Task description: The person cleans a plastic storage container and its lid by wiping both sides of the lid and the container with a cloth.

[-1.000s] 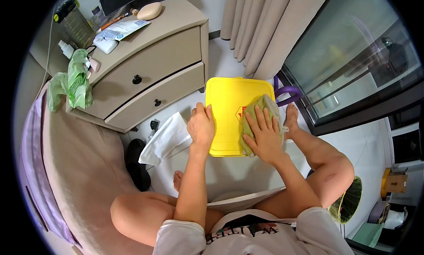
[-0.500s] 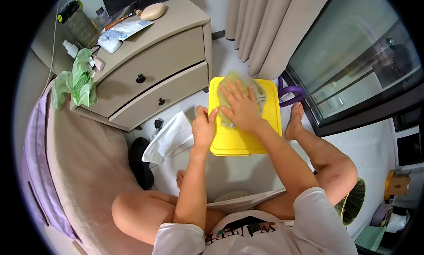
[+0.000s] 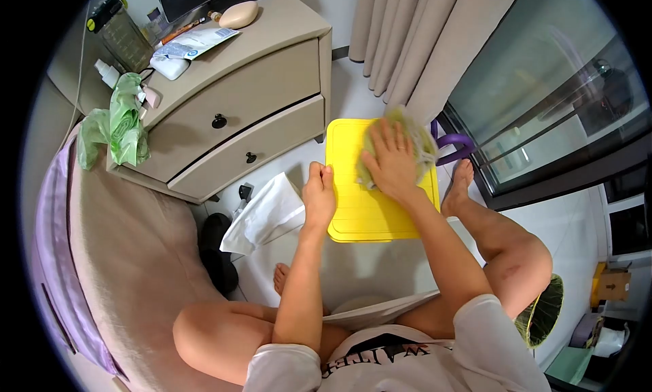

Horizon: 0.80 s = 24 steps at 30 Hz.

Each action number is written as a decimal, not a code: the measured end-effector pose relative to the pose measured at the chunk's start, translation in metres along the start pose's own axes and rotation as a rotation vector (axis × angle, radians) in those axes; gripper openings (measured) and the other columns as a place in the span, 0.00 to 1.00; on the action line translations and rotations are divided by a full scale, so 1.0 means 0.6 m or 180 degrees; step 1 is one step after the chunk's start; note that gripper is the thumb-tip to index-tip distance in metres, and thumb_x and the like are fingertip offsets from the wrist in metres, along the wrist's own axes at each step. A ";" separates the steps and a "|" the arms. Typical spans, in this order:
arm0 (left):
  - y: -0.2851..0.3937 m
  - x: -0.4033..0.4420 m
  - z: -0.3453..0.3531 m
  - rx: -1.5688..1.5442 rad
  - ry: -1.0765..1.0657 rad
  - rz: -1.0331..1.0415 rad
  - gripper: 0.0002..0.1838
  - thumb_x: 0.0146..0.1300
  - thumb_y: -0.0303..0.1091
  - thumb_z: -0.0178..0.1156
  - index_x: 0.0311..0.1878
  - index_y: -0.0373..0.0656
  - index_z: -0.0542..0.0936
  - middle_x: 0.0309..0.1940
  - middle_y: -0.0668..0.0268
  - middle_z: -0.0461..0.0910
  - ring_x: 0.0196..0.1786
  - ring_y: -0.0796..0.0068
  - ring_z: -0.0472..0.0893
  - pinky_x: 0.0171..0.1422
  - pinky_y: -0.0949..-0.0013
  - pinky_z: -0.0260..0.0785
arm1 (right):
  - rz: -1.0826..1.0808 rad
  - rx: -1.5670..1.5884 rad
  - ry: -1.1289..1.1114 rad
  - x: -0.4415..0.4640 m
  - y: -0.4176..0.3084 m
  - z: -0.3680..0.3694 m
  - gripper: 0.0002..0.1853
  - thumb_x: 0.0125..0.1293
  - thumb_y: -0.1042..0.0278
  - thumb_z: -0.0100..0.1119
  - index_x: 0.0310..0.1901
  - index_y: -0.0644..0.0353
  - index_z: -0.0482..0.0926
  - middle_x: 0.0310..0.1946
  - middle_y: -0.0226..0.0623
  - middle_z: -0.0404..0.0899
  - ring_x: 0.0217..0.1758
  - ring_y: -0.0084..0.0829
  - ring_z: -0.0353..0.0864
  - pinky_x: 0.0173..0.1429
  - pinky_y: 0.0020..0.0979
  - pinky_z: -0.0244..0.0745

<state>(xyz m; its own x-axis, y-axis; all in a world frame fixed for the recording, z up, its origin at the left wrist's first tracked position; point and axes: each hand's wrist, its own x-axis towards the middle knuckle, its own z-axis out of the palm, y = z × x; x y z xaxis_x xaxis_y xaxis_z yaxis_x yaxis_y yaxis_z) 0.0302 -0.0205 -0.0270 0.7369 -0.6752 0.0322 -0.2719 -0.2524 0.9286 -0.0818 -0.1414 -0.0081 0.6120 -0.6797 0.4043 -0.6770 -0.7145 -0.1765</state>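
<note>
Yellow box (image 3: 367,219): held up in front of the person, above the pale floor, its flat face turned upward; a raised border line is seen around the face.
Left hand (image 3: 318,196): curled nearly closed at the box's left side, thumb laid along the top; the rim seems to be gripped there, though the fingertips are hidden.
Right hand (image 3: 392,158): spread open and laid flat on the cloth, fingers pointed away from the body; a ring is worn on one finger.
Green cloth (image 3: 422,139): pressed under the right palm on the upper right part of the box, its outline blurred.
Purple handle (image 3: 462,147): seen just beyond the box's right side, near the person's right foot (image 3: 459,181).
White bag (image 3: 265,215): laid crumpled on the floor to the left of the left hand, near a black shoe (image 3: 219,253).
Drawer cabinet (image 3: 238,114): placed to the front left; a green plastic bag (image 3: 125,124) is draped over its near corner, and a bottle (image 3: 125,42) is stood on top.
Curtain (image 3: 407,46): hung beyond the box, beside the glass door (image 3: 543,73).
</note>
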 end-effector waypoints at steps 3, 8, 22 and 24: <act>0.008 -0.003 -0.002 -0.0033 -0.0020 -0.0090 0.10 0.68 0.36 0.47 0.34 0.39 0.64 0.24 0.50 0.73 0.29 0.47 0.72 0.34 0.54 0.63 | -0.0621 0.0262 -0.0236 0.023 -0.049 0.024 0.29 0.63 0.51 0.46 0.63 0.56 0.63 0.68 0.41 0.53 0.70 0.48 0.50 0.69 0.49 0.46; -0.002 -0.002 0.003 -0.0087 0.0097 -0.0120 0.09 0.67 0.34 0.47 0.34 0.39 0.64 0.24 0.51 0.73 0.28 0.47 0.72 0.34 0.54 0.63 | -0.1128 0.0961 -0.0392 0.030 -0.053 0.023 0.29 0.61 0.49 0.47 0.62 0.53 0.64 0.68 0.40 0.54 0.70 0.45 0.52 0.70 0.50 0.45; 0.006 -0.001 0.009 0.0223 0.0454 0.0050 0.11 0.63 0.34 0.51 0.32 0.36 0.65 0.23 0.49 0.74 0.29 0.44 0.74 0.34 0.51 0.64 | -0.0067 -0.0102 -0.0162 -0.049 0.074 -0.028 0.28 0.63 0.53 0.47 0.63 0.57 0.62 0.65 0.46 0.57 0.67 0.45 0.57 0.67 0.48 0.50; 0.005 0.000 0.010 0.0180 0.0413 0.0011 0.11 0.63 0.35 0.51 0.32 0.36 0.65 0.23 0.48 0.74 0.29 0.43 0.74 0.34 0.50 0.63 | -0.0105 -0.0073 -0.0125 -0.080 0.067 -0.042 0.28 0.63 0.54 0.48 0.63 0.58 0.62 0.65 0.47 0.57 0.66 0.46 0.58 0.66 0.48 0.51</act>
<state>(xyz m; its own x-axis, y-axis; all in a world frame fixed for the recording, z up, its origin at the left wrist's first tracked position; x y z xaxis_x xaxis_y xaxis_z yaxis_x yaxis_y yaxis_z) 0.0255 -0.0256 -0.0264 0.8087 -0.5819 0.0863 -0.3064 -0.2914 0.9062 -0.1487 -0.1333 -0.0121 0.6494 -0.6621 0.3739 -0.6651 -0.7330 -0.1427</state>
